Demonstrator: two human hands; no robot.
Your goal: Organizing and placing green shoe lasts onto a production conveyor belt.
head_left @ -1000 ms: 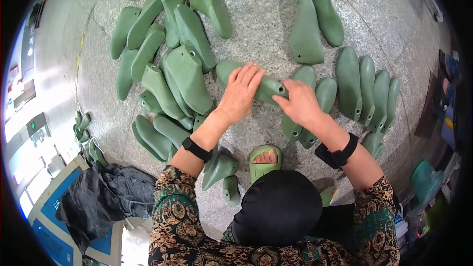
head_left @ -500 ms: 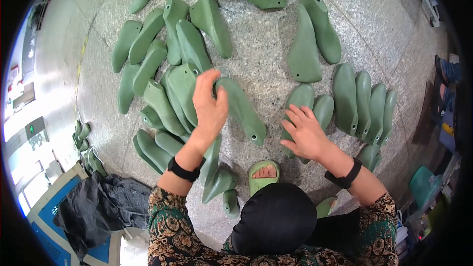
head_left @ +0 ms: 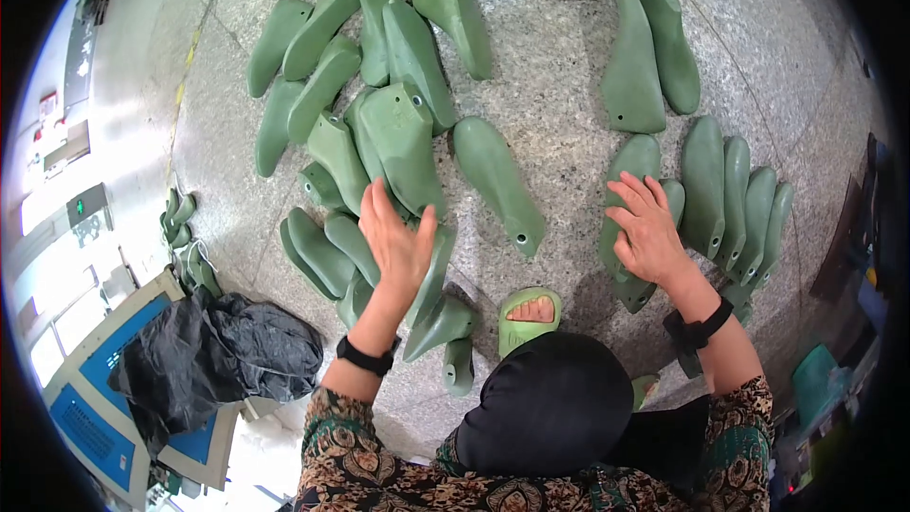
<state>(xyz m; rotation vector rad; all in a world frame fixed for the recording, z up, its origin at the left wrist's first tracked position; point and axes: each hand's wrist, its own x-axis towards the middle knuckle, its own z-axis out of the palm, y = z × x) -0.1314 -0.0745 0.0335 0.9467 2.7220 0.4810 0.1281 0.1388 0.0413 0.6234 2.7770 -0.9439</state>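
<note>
Green shoe lasts lie spread over the speckled stone floor. My left hand (head_left: 396, 245) is over the left-hand heap, its fingers extended and thumb apart, with nothing in it. Just beyond it lies a broad last (head_left: 400, 133) with holes in its top. One single last (head_left: 498, 180) rests apart in the middle, between my hands. My right hand (head_left: 650, 229) hovers on or just above a last (head_left: 633, 154) at the right, fingers stretched out; whether it touches is unclear. That hand partly covers a second last (head_left: 674, 197) beside it.
Several lasts (head_left: 702, 185) stand in a row at the right. A pair (head_left: 633, 66) lies beyond them. My foot in a green slipper (head_left: 531, 315) is close in front. At the lower left, black plastic sheeting (head_left: 223, 346) drapes over a blue-and-cream panel (head_left: 95, 427).
My left hand has drawn back toward me from the broad last's far end. My right hand stays over the right-hand lasts. The whole view has shifted, moving the lasts rightward and up in the picture.
</note>
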